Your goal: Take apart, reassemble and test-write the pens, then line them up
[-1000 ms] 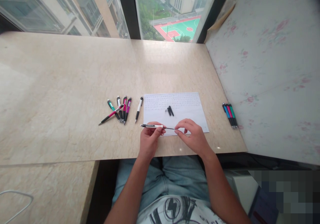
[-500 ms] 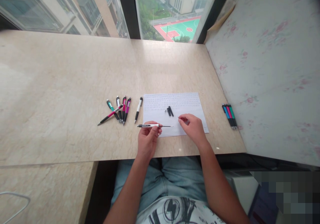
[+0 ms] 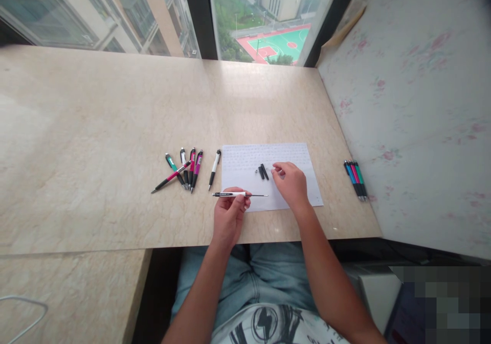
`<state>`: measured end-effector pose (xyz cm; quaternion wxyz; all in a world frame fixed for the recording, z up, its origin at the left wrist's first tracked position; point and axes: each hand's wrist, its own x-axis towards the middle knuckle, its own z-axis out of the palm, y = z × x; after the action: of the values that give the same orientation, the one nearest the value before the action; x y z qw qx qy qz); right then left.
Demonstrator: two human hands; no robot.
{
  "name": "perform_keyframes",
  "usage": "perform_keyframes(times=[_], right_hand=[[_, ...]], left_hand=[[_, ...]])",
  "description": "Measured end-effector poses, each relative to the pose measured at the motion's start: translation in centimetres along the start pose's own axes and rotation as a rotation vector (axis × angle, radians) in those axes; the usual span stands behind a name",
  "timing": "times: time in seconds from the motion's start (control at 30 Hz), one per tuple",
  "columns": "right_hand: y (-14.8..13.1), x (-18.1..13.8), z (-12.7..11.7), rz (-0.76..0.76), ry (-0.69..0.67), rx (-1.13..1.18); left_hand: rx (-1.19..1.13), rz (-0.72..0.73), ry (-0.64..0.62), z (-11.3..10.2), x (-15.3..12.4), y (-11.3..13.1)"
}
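My left hand [image 3: 230, 213] is closed around a disassembled white pen [image 3: 226, 195], held level over the paper's lower left. Its thin refill [image 3: 259, 196] sticks out bare to the right. My right hand [image 3: 290, 183] hovers above the paper, just right of the black pen parts; thumb and forefinger are slightly apart with nothing clear between them. Two black tubular pen pieces [image 3: 263, 172] lie side by side on the sheet, a tiny silvery pen tip [image 3: 256, 171] to their left. Under both hands is a sheet of paper [image 3: 238, 155] with faint rows of writing.
A whole white pen [image 3: 215, 169] lies left of the sheet. Further left is a loose group of several colored pens [image 3: 195, 173], a pink one [image 3: 172, 176] across them. More pens [image 3: 355, 180] lie in a row by the right wall. A window borders the table's [image 3: 115, 104] back.
My right hand has moved up and slightly left, closer to the black pen pieces. The left hand keeps holding the white pen in nearly the same place.
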<state>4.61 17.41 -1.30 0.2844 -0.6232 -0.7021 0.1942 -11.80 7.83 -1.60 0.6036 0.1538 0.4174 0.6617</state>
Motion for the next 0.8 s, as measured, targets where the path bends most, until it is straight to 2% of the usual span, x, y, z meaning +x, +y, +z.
perform_keyframes(times=[0.13, 0.27, 0.4, 0.53, 0.67, 0.8], right_hand=[[-0.8, -1.4, -1.3, 0.001, 0.016, 0.178], [-2.1, -3.8, -2.9, 0.007, -0.124, 0.416], [-2.6, -5.1, -3.8, -0.198, -0.282, 0.334], [-2.4, -5.1, -4.2, -0.316, -0.311, 0.213], [-1.8, -5.2, -4.9, -0.290, -0.338, 0.145], [-0.2, -5.7, -5.6, -0.184, -0.265, 0.079]], left_hand=[[0.102, 0.018, -0.029, 0.2, -0.2, 0.0], [0.263, 0.040, -0.061, 0.4, -0.4, 0.1], [0.303, 0.041, -0.067, 0.4, -0.4, 0.1], [0.319, 0.051, -0.074, 0.2, -0.3, -0.1], [0.308, 0.057, -0.064, 0.1, -0.3, -0.2], [0.232, 0.051, -0.052, 0.1, -0.3, -0.1]])
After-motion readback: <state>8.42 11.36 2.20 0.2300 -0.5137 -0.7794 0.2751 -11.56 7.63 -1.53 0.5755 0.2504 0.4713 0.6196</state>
